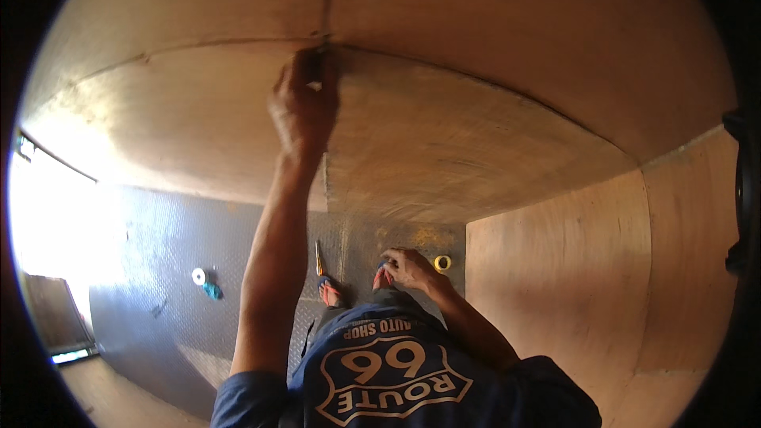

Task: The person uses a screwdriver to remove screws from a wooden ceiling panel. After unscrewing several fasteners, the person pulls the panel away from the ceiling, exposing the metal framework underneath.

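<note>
Interior of a box-like compartment lined with plywood panels (pixel 491 135); the fisheye view bends every straight edge toward the rim. The landmark is the vertical seam (pixel 327 0) where two panels meet on the wall ahead. Below the seam lies a dark, textured metal floor (pixel 158 269). To the right of the seam stands a plywood side wall (pixel 571 269); far to its left, bright daylight floods in through an opening (pixel 47 214).

The left hand (pixel 305 103) is raised on an outstretched arm and rests directly on the seam, its fingers curled tight around a small tool (pixel 315 83) pressed to the joint; what kind of tool cannot be told. The right hand (pixel 408 265) hangs low, well below the seam and slightly to its right, fingers loosely bent over the knee and holding nothing visible.

On the floor below the seam, a slim yellow-handled tool (pixel 319 257) lies beside the person's sandalled foot (pixel 329 292). A yellow roll of tape (pixel 442 262) sits just right of the right hand. Well to the left of the seam line lie a white roll (pixel 198 276) and, touching it, a small teal object (pixel 212 291). The person's dark blue shirt (pixel 396 372) fills the lower edge.
</note>
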A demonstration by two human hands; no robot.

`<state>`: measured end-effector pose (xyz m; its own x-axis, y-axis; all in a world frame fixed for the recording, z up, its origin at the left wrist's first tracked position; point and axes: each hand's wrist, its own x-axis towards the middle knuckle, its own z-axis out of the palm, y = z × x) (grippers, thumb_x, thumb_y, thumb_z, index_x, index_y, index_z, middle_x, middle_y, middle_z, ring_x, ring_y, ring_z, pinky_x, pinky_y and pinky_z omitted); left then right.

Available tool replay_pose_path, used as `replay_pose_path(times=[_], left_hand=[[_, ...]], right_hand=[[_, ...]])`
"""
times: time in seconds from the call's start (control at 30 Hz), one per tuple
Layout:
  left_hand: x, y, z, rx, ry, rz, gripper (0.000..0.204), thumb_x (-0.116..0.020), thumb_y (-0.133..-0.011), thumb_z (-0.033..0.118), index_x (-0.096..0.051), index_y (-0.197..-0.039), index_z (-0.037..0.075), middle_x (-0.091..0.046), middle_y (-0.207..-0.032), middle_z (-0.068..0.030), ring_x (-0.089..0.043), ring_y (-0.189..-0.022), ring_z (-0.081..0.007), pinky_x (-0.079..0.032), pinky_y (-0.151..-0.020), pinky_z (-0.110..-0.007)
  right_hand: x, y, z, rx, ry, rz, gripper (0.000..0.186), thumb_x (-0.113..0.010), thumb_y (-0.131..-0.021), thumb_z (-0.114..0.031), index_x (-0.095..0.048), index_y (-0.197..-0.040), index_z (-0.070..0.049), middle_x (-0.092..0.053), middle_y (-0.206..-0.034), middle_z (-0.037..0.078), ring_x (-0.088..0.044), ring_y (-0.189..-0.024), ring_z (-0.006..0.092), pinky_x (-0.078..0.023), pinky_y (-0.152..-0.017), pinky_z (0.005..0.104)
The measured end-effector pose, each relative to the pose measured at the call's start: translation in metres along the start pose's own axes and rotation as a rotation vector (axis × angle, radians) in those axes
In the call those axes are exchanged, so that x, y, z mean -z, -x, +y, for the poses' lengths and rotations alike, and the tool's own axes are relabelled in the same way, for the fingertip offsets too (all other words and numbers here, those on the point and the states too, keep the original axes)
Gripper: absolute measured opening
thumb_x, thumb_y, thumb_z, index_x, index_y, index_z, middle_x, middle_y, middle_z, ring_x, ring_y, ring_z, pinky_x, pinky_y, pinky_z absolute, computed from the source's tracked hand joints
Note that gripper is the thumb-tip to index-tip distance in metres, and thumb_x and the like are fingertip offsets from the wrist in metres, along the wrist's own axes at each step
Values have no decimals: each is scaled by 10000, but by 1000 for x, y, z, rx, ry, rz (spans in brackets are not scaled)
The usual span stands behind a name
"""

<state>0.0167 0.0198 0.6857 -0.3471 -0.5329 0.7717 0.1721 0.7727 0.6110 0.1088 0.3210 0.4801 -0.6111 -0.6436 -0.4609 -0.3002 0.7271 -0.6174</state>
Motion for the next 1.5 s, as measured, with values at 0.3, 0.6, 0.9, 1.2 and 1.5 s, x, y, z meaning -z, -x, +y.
replay_pose_path(times=[0.3,0.6,0.9,1.2,1.5], left_hand=[[-17,3,6,198,-210,28,267,-601,-976,308,-695,-968,58,-698,-868,-212,-689,-775,-393,-520,-677,-461],[-16,3,20,303,-234,29,296,-582,-980,306,-666,-947,24,-664,-834,-206,-608,-701,-339,-491,-687,-438],[-10,1,20,184,-150,31,247,-599,-968,254,-670,-925,22,-667,-785,-174,-606,-663,-259,-500,-665,-404],[4,-6,18,177,-77,-107,288,-601,-997,307,-715,-1128,78,-729,-1060,-174,-706,-909,-304,-536,-812,-393],[95,26,-45,320,-8,-286,341,-674,-966,372,-699,-1157,90,-756,-990,-118,-735,-767,-191,-593,-718,-337]], right_hand=[[84,-1,14,191,-133,351,270,-641,-974,-249,-693,-1082,-7,-717,-951,179,-706,-874,325,-547,-792,420],[264,-6,-58,102,-160,1267,361,-661,-1005,-283,-641,-805,17,-588,-615,30,-579,-550,106,-472,-498,298],[272,-1,-95,284,-996,1226,289,-670,-975,-195,-625,-773,7,-577,-618,57,-526,-487,112,-438,-440,303],[262,-19,-94,354,-1012,1396,185,-627,-937,-133,-635,-824,13,-624,-706,78,-580,-506,139,-499,-463,318],[267,1,-71,378,25,1602,149,-745,-894,-133,-720,-896,14,-711,-757,80,-645,-620,126,-518,-578,308]])
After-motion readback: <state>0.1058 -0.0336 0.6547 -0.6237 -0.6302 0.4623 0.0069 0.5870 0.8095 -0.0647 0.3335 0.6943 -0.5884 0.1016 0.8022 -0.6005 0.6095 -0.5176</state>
